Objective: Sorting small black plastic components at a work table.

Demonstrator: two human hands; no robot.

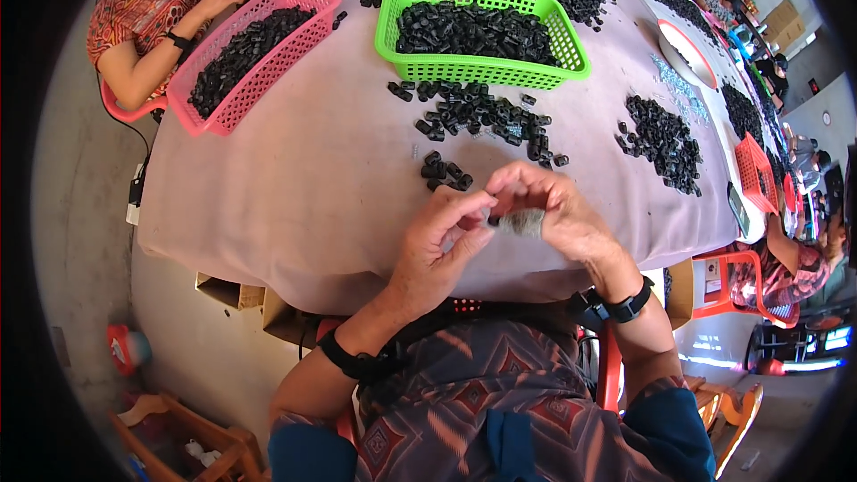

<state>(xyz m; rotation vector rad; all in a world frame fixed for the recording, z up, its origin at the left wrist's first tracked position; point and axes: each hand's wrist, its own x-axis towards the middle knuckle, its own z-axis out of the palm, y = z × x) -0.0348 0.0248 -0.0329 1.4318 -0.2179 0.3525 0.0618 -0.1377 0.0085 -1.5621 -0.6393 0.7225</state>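
A small, blurred piece (pixel 493 220) is pinched between the thumb and forefinger of the left hand (pixel 437 236), above the near part of the tabletop (pixel 303 187). Just beside it, a grey mass (pixel 525 222), too blurred to name, is held in the curled right hand (pixel 569 214). Beyond, loose black pieces (pixel 486 113) are clustered. Farther out, the green basket (pixel 486 70) and, to its left, the pink basket (pixel 278 65) are loaded with black parts (pixel 473 29). A red-rimmed white bowl (pixel 689 52) is set at right.
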